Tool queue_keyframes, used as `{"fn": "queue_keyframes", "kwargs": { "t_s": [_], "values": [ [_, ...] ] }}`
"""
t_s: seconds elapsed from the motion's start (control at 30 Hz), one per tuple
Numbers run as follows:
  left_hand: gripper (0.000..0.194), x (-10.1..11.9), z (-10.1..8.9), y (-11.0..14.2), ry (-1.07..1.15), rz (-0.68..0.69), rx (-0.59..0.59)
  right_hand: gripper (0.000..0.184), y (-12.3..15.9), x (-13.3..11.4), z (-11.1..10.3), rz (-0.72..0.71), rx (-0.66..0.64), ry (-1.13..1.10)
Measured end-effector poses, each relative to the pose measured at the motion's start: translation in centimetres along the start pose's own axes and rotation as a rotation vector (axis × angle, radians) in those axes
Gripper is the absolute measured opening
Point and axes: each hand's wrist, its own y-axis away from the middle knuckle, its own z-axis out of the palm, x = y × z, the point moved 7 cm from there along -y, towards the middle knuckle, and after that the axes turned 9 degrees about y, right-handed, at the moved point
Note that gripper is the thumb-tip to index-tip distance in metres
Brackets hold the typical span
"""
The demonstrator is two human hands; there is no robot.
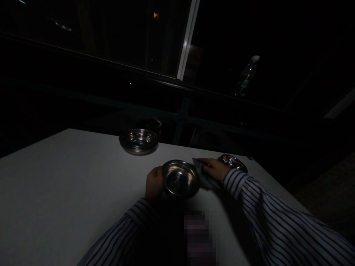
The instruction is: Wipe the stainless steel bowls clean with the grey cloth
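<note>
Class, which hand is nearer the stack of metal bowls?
Left: the left hand is in front of the stack, slightly right; the right hand is well off to its right.

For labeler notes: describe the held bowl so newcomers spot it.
At the white table, find the person's left hand. It grips a single shiny bowl by its rim, nearer the person than the bowl stack and the far-right bowl.

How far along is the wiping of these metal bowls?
It looks partway. In hand: the left hand holds one bowl while the right hand has a cloth at its side. The stack at the far edge and the lone bowl beyond the right forearm sit apart; one may be finished and the other left, but the dim picture doesn't settle which.
</note>
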Motion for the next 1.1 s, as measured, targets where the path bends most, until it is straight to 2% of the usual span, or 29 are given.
{"fn": "queue_keyframes", "kwargs": {
  "t_s": [0.07,0.17,0.37,0.5,0.7,0.8,0.97,1.1],
  "values": [
    [0.040,0.0,0.0,0.1,0.011,-0.016,-0.010,0.048,-0.5,-0.3,-0.1,0.003,0.048,0.010],
    [0.043,-0.1,0.1,0.2,0.049,-0.030,-0.023,0.044,-1.9,-1.7,0.4,-0.050,0.056,0.051],
    [0.048,-0.3,0.0,-0.1,0.058,-0.020,-0.039,0.027,-5.1,-5.8,1.1,-0.216,0.070,0.151],
    [0.051,0.2,0.1,0.0,0.056,0.006,-0.039,0.025,-6.2,-8.9,1.5,-0.337,0.077,0.202],
    [0.052,0.9,-0.2,0.4,0.014,-0.012,-0.007,0.027,-5.6,-12.3,2.1,-0.478,0.064,0.227],
    [0.054,0.9,-0.2,0.4,0.017,-0.031,-0.004,0.025,-5.1,-12.8,2.2,-0.526,0.088,0.217],
    [0.058,0.7,-0.5,0.2,-0.013,-0.067,-0.010,0.027,-4.5,-13.1,2.4,-0.509,0.089,0.221],
    [0.059,0.1,-0.9,-0.1,0.021,-0.136,0.017,0.031,-3.4,-14.2,2.6,-0.600,0.076,0.206]
  ]
}}
